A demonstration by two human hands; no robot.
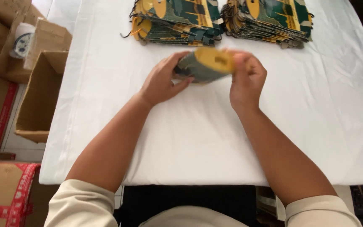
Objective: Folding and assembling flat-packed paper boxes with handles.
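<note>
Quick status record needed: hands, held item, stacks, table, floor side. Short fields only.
left hand: grips the left end of the folded card piece
right hand: grips its right end
card piece: green and yellow, blurred, held above the table
left stack: similar flat pieces, far side of table
right stack: beside it, apart
table: covered in white cloth
open box: cardboard, on the floor at left; contents not visible
</note>
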